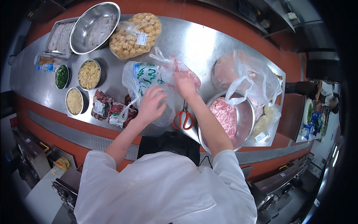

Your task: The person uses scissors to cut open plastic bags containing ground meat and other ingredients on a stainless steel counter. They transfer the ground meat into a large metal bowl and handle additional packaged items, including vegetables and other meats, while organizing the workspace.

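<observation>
My right hand [184, 84] is curled on a clear plastic bag of pink meat [191, 74]; its fingertips are partly hidden. Fingers apart and nothing in them, my left hand [153, 105] hovers at the near side of a crumpled plastic bag with green print [146, 73]. Red-handled scissors [183, 120] lie between my forearms, blades pointing away from me. To the right, a large steel bowl [247, 120] holds ground meat [223, 117]. Labelled packs of dark red meat [114, 110] rest left of my left hand.
Bowls of chopped greens [61, 77], pale slices [89, 74] and minced garlic-like bits [74, 101] stand left on the steel table [207, 39]. Behind are a tilted steel bowl [79, 30], a tray [60, 39] and bagged brown balls [134, 36]. More bags [237, 67] lie right.
</observation>
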